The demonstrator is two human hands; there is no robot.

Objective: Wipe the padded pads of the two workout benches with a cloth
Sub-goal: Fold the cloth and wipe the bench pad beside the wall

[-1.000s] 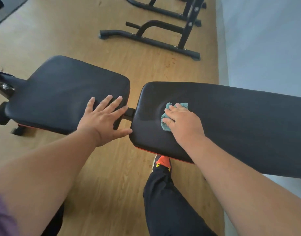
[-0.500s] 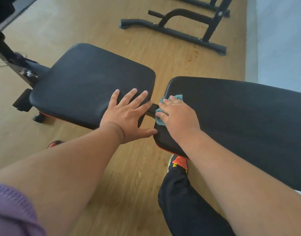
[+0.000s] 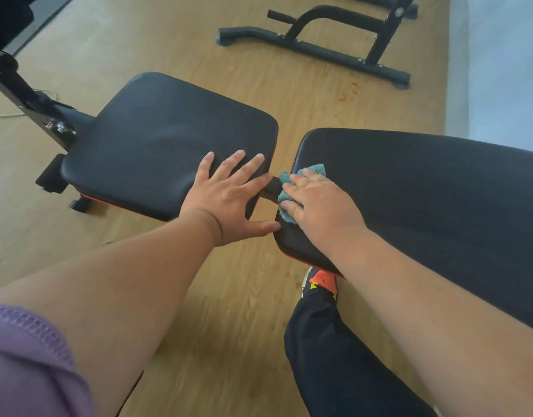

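Observation:
A black padded seat pad [image 3: 162, 136] lies at centre left and a long black back pad [image 3: 424, 188] stretches to the right, with a narrow gap between them. My left hand [image 3: 229, 197] rests flat on the seat pad's near right corner, fingers spread, thumb reaching across the gap. My right hand [image 3: 316, 203] presses a teal cloth [image 3: 289, 188] onto the left end of the back pad, right at its edge. Most of the cloth is hidden under the hand.
The bench's black frame [image 3: 33, 103] rises at the left. Another black metal frame base [image 3: 319, 46] stands on the wooden floor at the back. My dark trouser leg [image 3: 334, 356] and orange shoe [image 3: 319, 281] are under the back pad. A pale wall [image 3: 506, 61] lies at right.
My right hand has slid the cloth leftward along the back pad to its left edge. The left hand has stayed on the seat pad. The view has shifted left.

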